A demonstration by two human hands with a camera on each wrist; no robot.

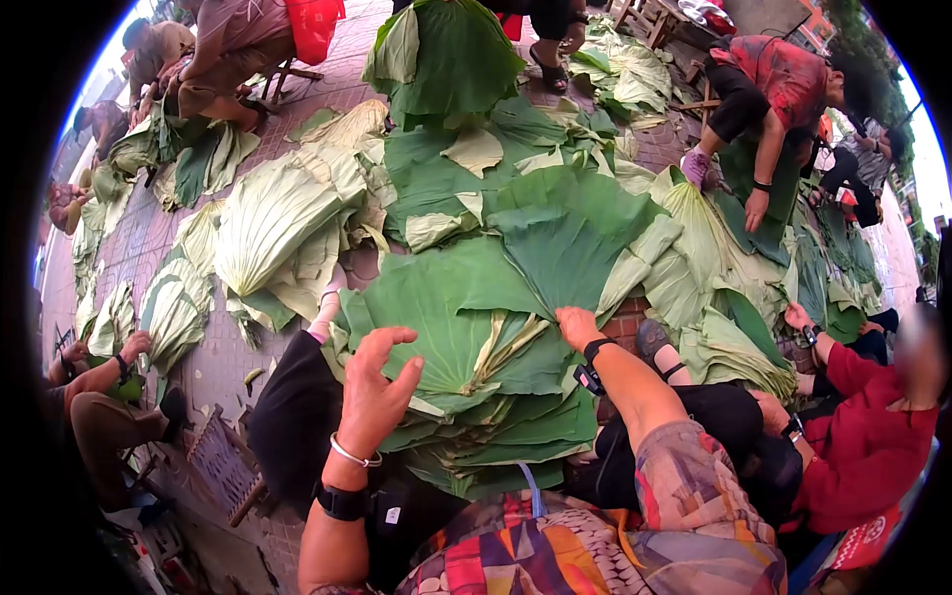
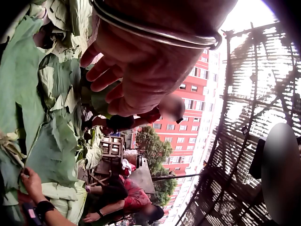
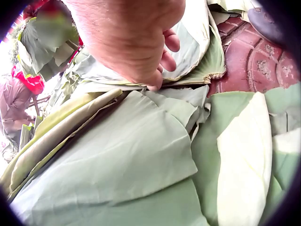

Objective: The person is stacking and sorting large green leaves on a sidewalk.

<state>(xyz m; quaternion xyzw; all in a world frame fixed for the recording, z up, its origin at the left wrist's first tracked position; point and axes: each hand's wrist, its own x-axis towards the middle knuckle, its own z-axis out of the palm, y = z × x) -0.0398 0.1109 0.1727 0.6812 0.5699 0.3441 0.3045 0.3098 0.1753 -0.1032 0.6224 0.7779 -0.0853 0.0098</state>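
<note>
Patterned sleeve [image 1: 684, 486]: nearest the camera, just this side of the leaf stack [image 1: 496, 426].

Left hand [image 1: 382, 382]: over the near left part of the leaf stack. The fingers are spread and loosely bent and grip nothing. The fingertips are at the surface of the folded leaf [image 1: 446, 317] on top of the stack. The wrist carries a metal bangle [image 1: 354, 457] and a black wristband [image 1: 342, 501].

Right hand [image 1: 578, 325]: at the far right edge of the leaf stack. The fingers are curled down and, with the thumb, pinch the folded leaf at the point where its ribs meet. The right wrist view shows the fingertips [image 3: 155, 84] on the pale leaf surface.

Leaf stack: lies on the lap, with the folded leaf uppermost.

Beyond the leaf stack: loose green leaves [image 1: 565, 238] cover the brick pavement [image 1: 213, 367].

Right of the leaf stack: a person in a red top [image 1: 863, 446] sits close by.

Left of the leaf stack: a wooden stool [image 1: 223, 466].
</note>
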